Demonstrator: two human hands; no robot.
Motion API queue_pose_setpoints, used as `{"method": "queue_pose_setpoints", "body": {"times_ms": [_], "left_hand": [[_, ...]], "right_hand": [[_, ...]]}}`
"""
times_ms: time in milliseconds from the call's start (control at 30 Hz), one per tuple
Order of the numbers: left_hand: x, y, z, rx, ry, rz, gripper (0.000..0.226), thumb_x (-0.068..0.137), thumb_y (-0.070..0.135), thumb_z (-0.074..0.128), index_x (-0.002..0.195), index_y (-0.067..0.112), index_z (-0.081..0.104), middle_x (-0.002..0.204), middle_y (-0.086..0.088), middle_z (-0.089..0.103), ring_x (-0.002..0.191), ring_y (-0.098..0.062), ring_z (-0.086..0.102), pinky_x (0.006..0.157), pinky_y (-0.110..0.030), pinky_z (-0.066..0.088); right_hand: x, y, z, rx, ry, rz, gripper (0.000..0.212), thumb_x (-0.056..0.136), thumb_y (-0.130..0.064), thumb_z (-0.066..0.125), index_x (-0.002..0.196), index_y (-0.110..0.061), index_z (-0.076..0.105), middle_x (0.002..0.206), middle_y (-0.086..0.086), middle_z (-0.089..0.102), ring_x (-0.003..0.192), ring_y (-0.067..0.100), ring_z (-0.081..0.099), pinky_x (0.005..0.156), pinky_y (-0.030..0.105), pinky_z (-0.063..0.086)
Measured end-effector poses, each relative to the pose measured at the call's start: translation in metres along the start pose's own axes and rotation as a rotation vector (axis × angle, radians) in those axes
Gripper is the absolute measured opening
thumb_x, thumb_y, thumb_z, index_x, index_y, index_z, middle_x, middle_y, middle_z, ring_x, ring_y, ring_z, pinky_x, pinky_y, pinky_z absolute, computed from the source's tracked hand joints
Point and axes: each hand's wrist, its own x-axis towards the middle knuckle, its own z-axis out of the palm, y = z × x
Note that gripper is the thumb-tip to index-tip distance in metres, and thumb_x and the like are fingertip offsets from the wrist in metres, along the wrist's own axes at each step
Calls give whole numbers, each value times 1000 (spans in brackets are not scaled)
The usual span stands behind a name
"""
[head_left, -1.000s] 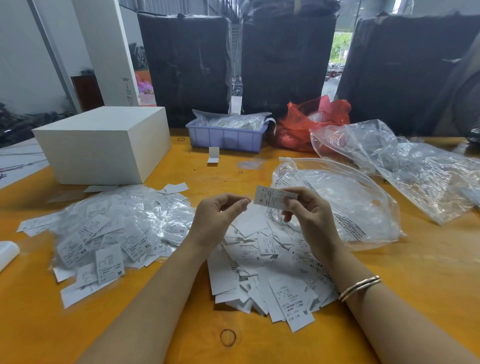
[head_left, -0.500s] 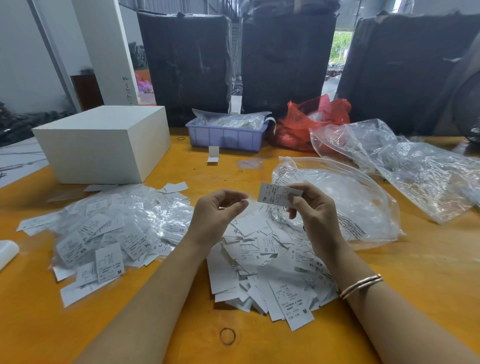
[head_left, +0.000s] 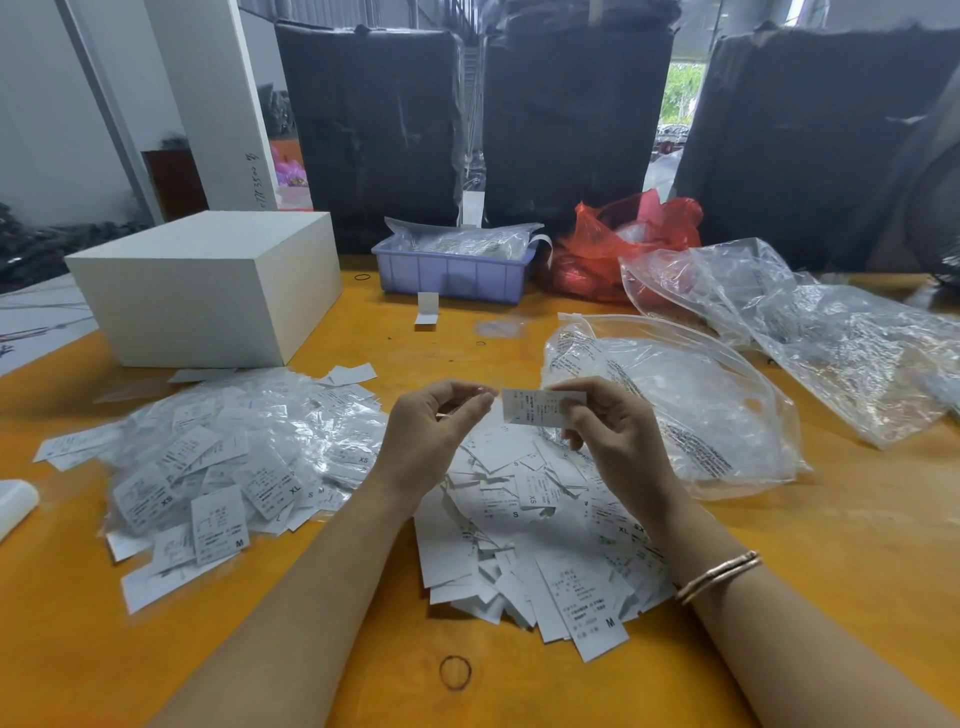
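My right hand pinches a label above the loose pile. My left hand curls, thumb near forefinger; I cannot tell whether it holds anything. Risk: a slack pinch could drop the label among look-alikes.

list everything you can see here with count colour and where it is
label: one, white, pinched in right hand
loose labels: pile, white, centre, under the hands
bagged labels: pile, white in clear sleeves, left
box: one, white, far left
tray: one, lilac, far centre
red bag: one, right of tray
clear bags: several, right side
rubber bands: two, dark, near edge and by tray
bundles: three, black, behind table
table: one, orange
bracelet: one, gold, right wrist
left hand: fingers curled, left of label
right hand: holds label
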Motion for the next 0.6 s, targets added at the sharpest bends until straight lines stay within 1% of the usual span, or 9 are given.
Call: {"method": "queue_pose_setpoints", "body": {"times_ms": [33,100,167,267,333,433,600], "left_hand": [[0,0,0,1,-3,-2,10,85,15,67,85,25,70,84,9,69,74,7,60,67,-9,48],[0,0,1,1,-1,-3,11,85,15,67,85,25,70,84,9,69,75,6,60,67,-8,47],[0,0,0,-1,10,-4,12,84,14,68,83,26,70,82,9,70,74,5,60,67,-8,47],[0,0,0,-19,30,2,12,83,12,70,81,24,70,75,13,69,69,7,60,63,-7,46],[0,0,-1,-29,45,8,11,82,11,70,82,22,70,72,15,68,68,9,60,63,-6,45],[0,0,-1,-23,65,24,11,82,10,71,83,22,70,74,14,68,69,8,60,64,-6,45],[2,-2,-2,-2,81,43,12,81,11,71,83,23,70,75,12,67,68,8,59,64,-7,46]], "right_hand": [[0,0,0,53,-8,28,19,90,9,48,94,-1,64,77,6,63,58,5,53,53,20,47],[1,1,-1,139,14,54,22,90,7,47,90,-6,64,71,-4,64,55,6,52,51,18,46],[3,2,-1,202,86,65,28,91,8,45,87,-11,65,69,-5,64,54,8,51,49,18,45],[6,3,-2,264,205,72,28,91,7,44,89,-11,66,71,-1,63,54,11,52,50,19,46],[6,4,-3,255,231,53,26,91,5,45,90,-11,65,72,-2,64,54,11,52,50,20,46],[4,3,-1,186,202,-2,21,87,-2,47,90,-14,65,72,-2,63,53,9,53,50,18,46],[3,4,4,78,149,-54,31,91,8,47,91,-18,64,72,-2,62,54,6,54,51,19,48]]}}
